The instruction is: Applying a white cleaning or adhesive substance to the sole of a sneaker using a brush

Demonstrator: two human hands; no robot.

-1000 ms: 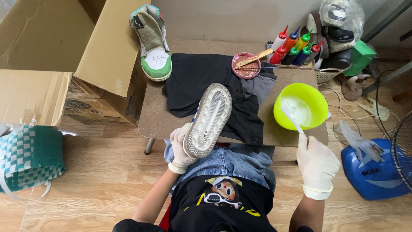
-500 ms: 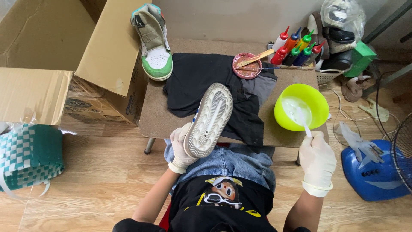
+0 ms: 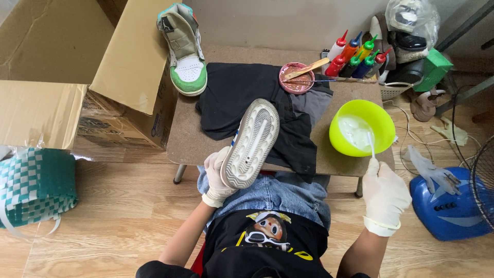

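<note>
My left hand (image 3: 214, 176), in a white glove, grips a sneaker (image 3: 251, 143) turned sole up, its pale grey sole facing me over the table's near edge. My gloved right hand (image 3: 384, 195) holds a thin white brush (image 3: 370, 143) whose tip dips into the soapy liquid of a lime-green bowl (image 3: 382, 121) at the right of the small brown table (image 3: 190, 142). A black cloth (image 3: 234, 95) lies spread under the sneaker.
A green and beige high-top sneaker (image 3: 184, 49) stands at the table's far left beside an open cardboard box (image 3: 62, 77). A pink dish with a wooden stick (image 3: 297, 78) and several coloured squeeze bottles (image 3: 357, 54) sit at the back. A blue fan base (image 3: 448, 203) stands at right.
My right hand has moved toward the green bowl, bringing the brush tip into the liquid. The left hand and the sneaker have stayed in place.
</note>
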